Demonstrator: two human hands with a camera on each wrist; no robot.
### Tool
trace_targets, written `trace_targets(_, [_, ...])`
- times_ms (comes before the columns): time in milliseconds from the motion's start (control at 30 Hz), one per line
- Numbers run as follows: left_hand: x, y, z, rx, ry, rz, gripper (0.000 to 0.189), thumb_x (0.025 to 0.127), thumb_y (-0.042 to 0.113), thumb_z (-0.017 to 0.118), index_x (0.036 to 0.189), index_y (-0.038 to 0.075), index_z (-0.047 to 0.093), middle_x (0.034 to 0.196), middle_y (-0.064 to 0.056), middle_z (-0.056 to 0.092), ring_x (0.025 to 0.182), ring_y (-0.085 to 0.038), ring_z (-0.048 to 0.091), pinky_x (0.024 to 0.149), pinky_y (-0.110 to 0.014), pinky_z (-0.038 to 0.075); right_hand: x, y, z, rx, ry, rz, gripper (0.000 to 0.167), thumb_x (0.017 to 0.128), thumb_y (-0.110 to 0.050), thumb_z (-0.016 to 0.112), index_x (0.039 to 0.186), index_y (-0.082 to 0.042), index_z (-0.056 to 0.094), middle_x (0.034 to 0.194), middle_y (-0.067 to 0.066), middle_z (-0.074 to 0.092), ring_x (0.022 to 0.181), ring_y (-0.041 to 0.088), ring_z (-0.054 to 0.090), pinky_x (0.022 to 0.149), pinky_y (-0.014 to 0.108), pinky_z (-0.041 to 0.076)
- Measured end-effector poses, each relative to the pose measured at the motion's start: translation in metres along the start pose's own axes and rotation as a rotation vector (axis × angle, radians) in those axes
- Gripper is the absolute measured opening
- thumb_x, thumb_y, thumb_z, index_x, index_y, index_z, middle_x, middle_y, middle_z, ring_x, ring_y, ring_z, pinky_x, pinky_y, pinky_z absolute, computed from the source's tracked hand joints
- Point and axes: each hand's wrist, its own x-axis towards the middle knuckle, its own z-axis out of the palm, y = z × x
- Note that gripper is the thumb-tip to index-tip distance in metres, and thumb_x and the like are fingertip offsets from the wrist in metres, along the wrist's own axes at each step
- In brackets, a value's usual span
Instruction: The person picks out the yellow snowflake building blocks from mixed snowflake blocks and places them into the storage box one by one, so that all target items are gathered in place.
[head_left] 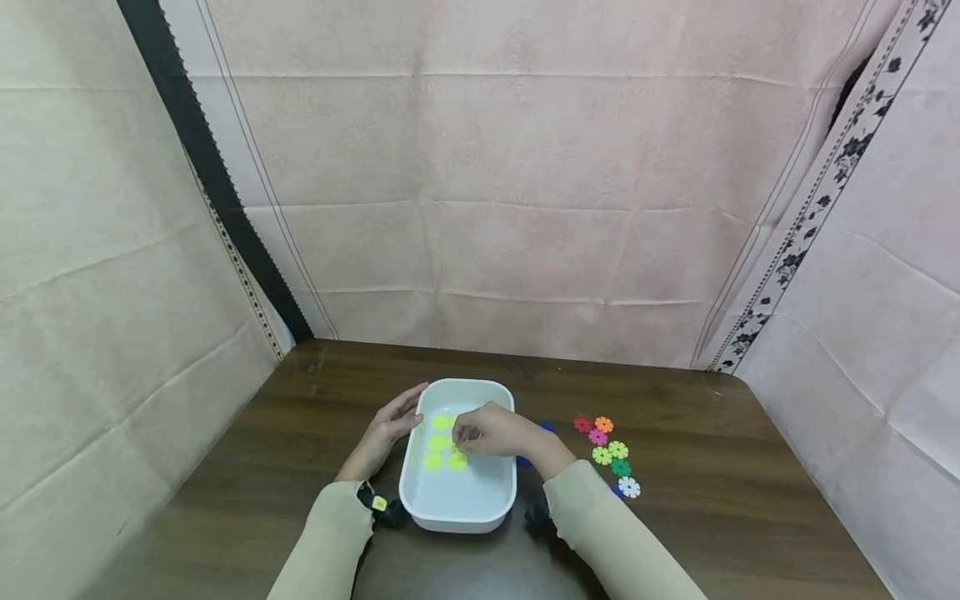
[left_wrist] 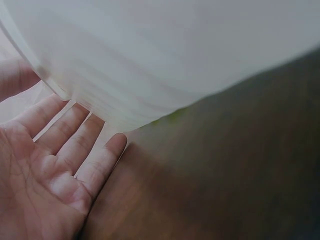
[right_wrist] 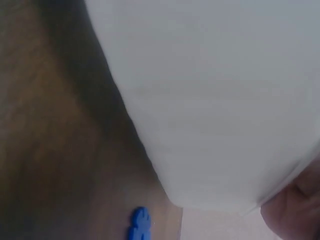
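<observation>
A white plastic tray [head_left: 459, 504] stands on the table with several yellow flower-shaped pieces [head_left: 432, 461] lying in its left half. At its left side, my left hand [head_left: 390, 425] holds the rim, the thumb over the edge. The left wrist view shows the fingers [left_wrist: 82, 132] nearly straight against the outer wall. My right hand [head_left: 491, 429] reaches over the right rim with curled fingers, the fingertips pinching at a yellow flower piece [head_left: 454, 448] low in the tray. Much of that piece is hidden. In the right wrist view the tray wall [right_wrist: 215, 110] hides most of this hand.
Right of the tray lie flower pieces: red [head_left: 582, 424], orange [head_left: 603, 424], pink [head_left: 597, 437], yellow-green [head_left: 618, 449], green [head_left: 620, 467] and white [head_left: 629, 487]. Blue pieces [right_wrist: 139, 225] lie close by the tray's right side. Pale cloth [head_left: 525, 167] hangs around the brown table [head_left: 705, 467].
</observation>
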Motion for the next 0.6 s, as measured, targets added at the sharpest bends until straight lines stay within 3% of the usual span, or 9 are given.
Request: trace_targets(600, [0.0, 0.0006, 0.0002, 0.003, -0.004, -0.011, 0.054, 0.097, 0.026, 0.061, 0.149, 0.028, 0.047, 0.148, -0.003, 0.051, 0.134, -0.026, 0.05, 0.115, -0.058, 0.029, -0.0043, 0.0028, 0.0047, 0.032, 0.112, -0.043, 0.013, 0.094, -0.029, 0.072, 0.102, -0.02, 0.073, 0.09, -0.016, 0.071, 0.083, 0.0, 0.064, 0.077, 0.02, 0.054])
